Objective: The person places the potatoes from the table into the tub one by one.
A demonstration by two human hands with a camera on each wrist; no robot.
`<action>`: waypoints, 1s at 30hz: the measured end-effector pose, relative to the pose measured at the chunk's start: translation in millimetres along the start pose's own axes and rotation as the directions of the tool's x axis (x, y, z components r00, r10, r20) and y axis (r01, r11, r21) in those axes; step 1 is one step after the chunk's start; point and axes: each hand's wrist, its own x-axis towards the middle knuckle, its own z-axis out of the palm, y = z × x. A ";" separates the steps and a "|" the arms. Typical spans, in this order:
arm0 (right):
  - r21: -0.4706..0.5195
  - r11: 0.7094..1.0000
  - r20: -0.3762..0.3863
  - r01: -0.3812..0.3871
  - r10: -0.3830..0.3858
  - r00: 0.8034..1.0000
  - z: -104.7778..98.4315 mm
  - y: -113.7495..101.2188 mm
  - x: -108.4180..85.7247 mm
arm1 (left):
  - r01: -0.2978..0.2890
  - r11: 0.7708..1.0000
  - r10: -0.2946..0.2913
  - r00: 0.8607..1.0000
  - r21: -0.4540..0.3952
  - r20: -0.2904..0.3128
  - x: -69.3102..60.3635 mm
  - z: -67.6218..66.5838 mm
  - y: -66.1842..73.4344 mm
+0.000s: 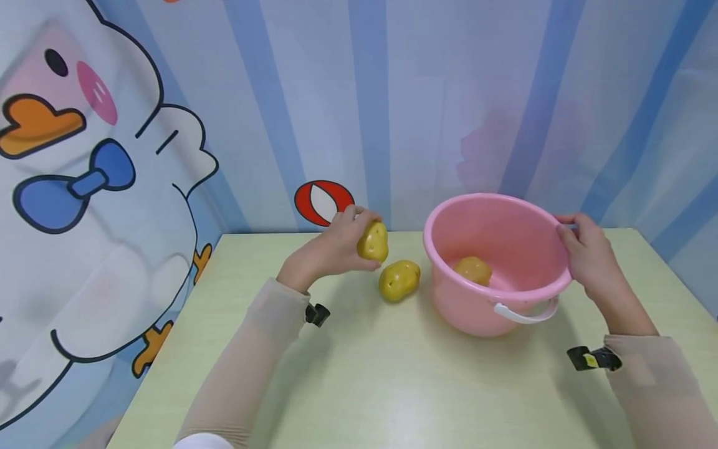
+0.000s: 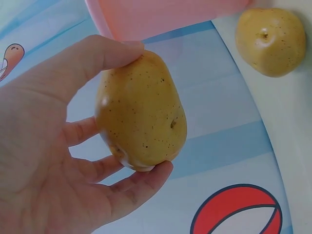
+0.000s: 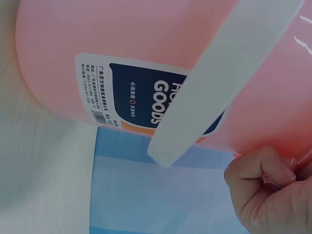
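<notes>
Yellow, speckled skin on the potato [image 2: 141, 109] gripped by the left hand [image 1: 336, 244]: thumb pressed to one side, fingertips curled round the other, held clear of the table [image 1: 359, 386]. Probably fairly light, firm and stiff, unlikely to bruise under an ordinary squeeze. Likely a bit slippery where shiny, so best taken across the rounded middle, thumb opposed to fingers. Just below and beside that grip, toward the other hand, a second potato [image 1: 399, 280] lying on the table, best pinched from above across its narrower width. Farther over from the left grip, a pink bucket [image 1: 465, 305], rim clasped by the curled right hand [image 1: 589, 252] on the side away from the second potato; a third potato [image 1: 474, 270] inside, across the opening from that grip. Plastic by the look of it, likely light and slightly flexible, so steadiest when taken at the thick rim. Nearer the wearer than the right grip, a white handle [image 1: 524, 316] hanging outside, crossing a label [image 3: 141, 95] in the right wrist view. Beneath both grips, pale, smooth tabletop, likely offering little to stop a roll. Beyond them, a blue-striped backdrop [image 1: 437, 137], with a red-and-white ball print [image 1: 304, 201] just behind the left hand and a large white bird print [image 1: 112, 268] farther left.
</notes>
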 end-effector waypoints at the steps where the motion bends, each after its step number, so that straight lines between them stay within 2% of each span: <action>1: 0.001 1.000 0.001 0.001 -0.001 1.000 0.0 0.0 -0.1 | 0.001 1.000 -0.001 1.000 -0.002 -0.001 0.0 -0.9 0.7; 15: 0.000 1.000 0.001 -0.003 0.003 1.000 0.4 -0.7 -0.4 | -0.067 0.997 0.068 0.997 0.023 -0.022 5.3 -14.4 11.8; 21: 0.001 1.000 -0.001 0.001 -0.001 1.000 -0.1 0.5 0.1 | -0.086 0.996 0.086 0.996 0.010 -0.034 7.4 -19.3 17.0; 30: 0.005 1.000 0.008 -0.003 0.003 1.000 0.0 -0.8 -0.6 | -0.150 0.989 0.149 0.987 -0.013 -0.058 9.7 -24.1 30.9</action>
